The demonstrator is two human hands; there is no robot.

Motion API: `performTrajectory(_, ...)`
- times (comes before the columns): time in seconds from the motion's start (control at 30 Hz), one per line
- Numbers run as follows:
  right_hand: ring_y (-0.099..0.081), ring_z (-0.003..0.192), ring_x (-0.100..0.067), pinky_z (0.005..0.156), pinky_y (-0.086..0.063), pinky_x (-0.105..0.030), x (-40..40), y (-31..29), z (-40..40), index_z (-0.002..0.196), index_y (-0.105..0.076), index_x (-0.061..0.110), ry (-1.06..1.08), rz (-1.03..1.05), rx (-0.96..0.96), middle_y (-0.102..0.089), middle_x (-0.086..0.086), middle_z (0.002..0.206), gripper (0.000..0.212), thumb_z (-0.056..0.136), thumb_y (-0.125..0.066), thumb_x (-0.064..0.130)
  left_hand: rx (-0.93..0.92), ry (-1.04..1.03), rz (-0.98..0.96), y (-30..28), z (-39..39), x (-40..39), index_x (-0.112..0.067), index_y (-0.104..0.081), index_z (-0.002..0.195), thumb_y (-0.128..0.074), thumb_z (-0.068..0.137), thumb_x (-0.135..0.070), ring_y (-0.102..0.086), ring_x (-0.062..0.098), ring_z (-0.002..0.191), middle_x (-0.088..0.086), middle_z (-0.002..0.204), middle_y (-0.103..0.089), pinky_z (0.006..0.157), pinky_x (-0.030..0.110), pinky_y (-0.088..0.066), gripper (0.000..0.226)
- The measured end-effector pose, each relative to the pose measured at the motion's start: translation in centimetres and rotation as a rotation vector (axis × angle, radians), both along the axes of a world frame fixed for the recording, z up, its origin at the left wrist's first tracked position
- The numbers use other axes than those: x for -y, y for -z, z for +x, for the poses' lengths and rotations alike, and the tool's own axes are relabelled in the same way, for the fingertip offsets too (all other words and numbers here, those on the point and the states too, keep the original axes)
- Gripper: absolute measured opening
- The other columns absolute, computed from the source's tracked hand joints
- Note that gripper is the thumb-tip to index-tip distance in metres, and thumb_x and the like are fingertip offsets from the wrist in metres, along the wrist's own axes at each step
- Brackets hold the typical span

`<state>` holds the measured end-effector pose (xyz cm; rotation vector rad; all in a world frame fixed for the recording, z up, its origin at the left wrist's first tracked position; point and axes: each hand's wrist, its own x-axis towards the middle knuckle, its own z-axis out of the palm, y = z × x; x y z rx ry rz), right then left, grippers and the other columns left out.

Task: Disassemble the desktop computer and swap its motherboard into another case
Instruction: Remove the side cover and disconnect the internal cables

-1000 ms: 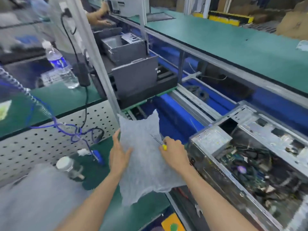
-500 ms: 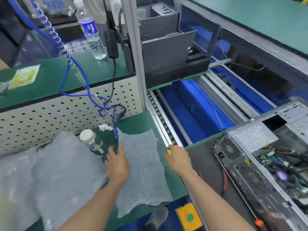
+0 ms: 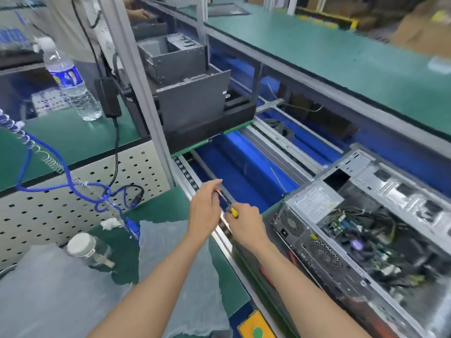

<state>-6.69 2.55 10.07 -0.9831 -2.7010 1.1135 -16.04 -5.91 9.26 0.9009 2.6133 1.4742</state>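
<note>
An open silver desktop case lies on its side at the right, showing its power supply, cables and motherboard. A small screwdriver with a yellow handle is held over the conveyor edge. My right hand grips its handle and my left hand pinches its thin shaft near the tip. A grey foam sheet lies flat on the green bench under my left forearm. Further back on the conveyor stands a dark grey empty case on a black tray.
A second foam sheet and a small white-capped bottle sit at the left. A blue coiled hose hangs over the perforated panel. A water bottle stands on the upper shelf. Another person works behind. A yellow button box is at the bench front.
Both hands have let go of the foam sheet, which now lies flat on the bench. My left hand has moved right to the screwdriver shaft. The view has swung back to the right.
</note>
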Motion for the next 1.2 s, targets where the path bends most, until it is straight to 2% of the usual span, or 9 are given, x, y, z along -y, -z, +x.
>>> performTrajectory(0.17, -0.053, 0.074, -0.032, 0.068, -0.048, -0.046, -4.4, -3.2, 2.5, 0.073, -0.056, 0.009, 0.19, -0.007, -0.152, -0.061, -0.008, 0.07, 0.024, 0.091, -0.059, 0.025, 0.032, 0.198, 0.211, -4.6, 1.9, -6.6, -0.01, -0.07, 0.109, -0.046, 0.088, 0.014, -0.064, 0.006, 0.087, -0.001, 0.095, -0.069, 0.076, 0.017, -0.047, 0.04)
performTrajectory(0.33, -0.056, 0.069, -0.029, 0.069, -0.048, -0.044, -9.3, -5.5, 7.5, 0.072, -0.06, 0.004, 0.395, -0.01, -0.25, -0.063, -0.009, 0.069, 0.02, 0.086, -0.064, 0.019, 0.071, 0.395, 0.258, -6.7, 5.3, -13.7, -0.017, -0.073, 0.104, -0.062, 0.094, -0.007, -0.067, 0.009, 0.085, -0.011, 0.09, -0.071, 0.073, 0.02, -0.051, 0.019)
performTrajectory(0.53, -0.05, 0.064, -0.004, 0.059, -0.034, -0.017, -13.6, -6.5, 15.4, 0.079, -0.065, 0.018, 0.616, 0.041, -0.312, -0.056, 0.011, 0.066, 0.008, 0.082, -0.073, 0.018, 0.193, 0.618, 0.193, -7.4, 10.7, -20.7, -0.013, -0.075, 0.1, -0.067, 0.091, -0.006, -0.068, 0.008, 0.081, -0.004, 0.086, -0.074, 0.081, 0.03, -0.056, 0.013)
performTrajectory(0.67, -0.062, 0.07, 0.003, 0.064, -0.046, -0.01, -15.1, -6.7, 20.6, 0.092, -0.072, 0.017, 0.78, -0.034, -0.418, -0.068, 0.01, 0.078, 0.016, 0.079, -0.08, 0.013, 0.224, 0.727, 0.111, -6.6, 13.8, -23.6, -0.012, -0.075, 0.098, -0.067, 0.093, -0.008, -0.07, 0.011, 0.082, -0.001, 0.085, -0.074, 0.081, 0.032, -0.057, 0.01)
performTrajectory(0.77, -0.07, 0.067, -0.015, 0.065, -0.057, -0.029, -16.1, -6.9, 23.8, 0.09, -0.074, 0.016, 0.94, -0.099, -0.553, -0.073, 0.002, 0.078, 0.016, 0.078, -0.082, 0.009, 0.24, 0.807, 0.022, -5.5, 15.8, -25.4, -0.005, -0.074, 0.094, -0.067, 0.093, -0.007, -0.071, 0.016, 0.078, 0.004, 0.082, -0.074, 0.081, 0.037, -0.057, 0.008)
performTrajectory(0.9, -0.062, 0.054, -0.003, 0.052, -0.042, -0.012, -17.6, -6.5, 26.5, 0.084, -0.068, 0.02, 1.061, 0.048, -0.559, -0.068, 0.006, 0.072, 0.016, 0.08, -0.082, 0.014, 0.195, 0.998, -0.171, -3.3, 18.0, -27.4, -0.006, -0.074, 0.09, -0.063, 0.094, -0.004, -0.067, 0.009, 0.069, 0.001, 0.075, -0.071, 0.075, 0.028, -0.057, 0.011)
performTrajectory(1.0, -0.056, 0.057, -0.008, 0.05, -0.04, -0.017, -18.5, -5.8, 27.3, 0.086, -0.056, 0.023, 1.036, 0.179, -0.44, -0.061, 0.002, 0.072, 0.022, 0.086, -0.075, 0.012, 0.032, 1.086, -0.362, -1.5, 19.0, -28.3, -0.012, -0.074, 0.101, -0.063, 0.091, -0.003, -0.066, 0.017, 0.089, 0.002, 0.095, -0.072, 0.078, 0.021, -0.047, 0.017)
performTrajectory(1.13, -0.053, 0.062, -0.012, 0.054, -0.039, -0.029, -19.0, -5.4, 27.5, 0.092, -0.043, 0.029, 0.899, 0.236, -0.249, -0.056, 0.003, 0.075, 0.029, 0.092, -0.069, 0.014, -0.319, 1.218, -0.718, 0.4, 19.6, -28.7, -0.027, -0.065, 0.118, -0.068, 0.084, -0.026, -0.055, 0.025, 0.117, 0.001, 0.121, -0.062, 0.099, 0.04, -0.043, 0.034)
performTrajectory(1.2, -0.05, 0.057, -0.014, 0.051, -0.037, -0.03, -18.9, -5.2, 27.5, 0.09, -0.038, 0.033, 0.845, 0.229, -0.219, -0.053, 0.002, 0.07, 0.035, 0.092, -0.068, 0.015, -0.328, 1.253, -0.761, 1.1, 19.7, -28.6, -0.033, -0.063, 0.117, -0.072, 0.081, -0.037, -0.053, 0.022, 0.117, -0.003, 0.121, -0.059, 0.1, 0.041, -0.041, 0.037)
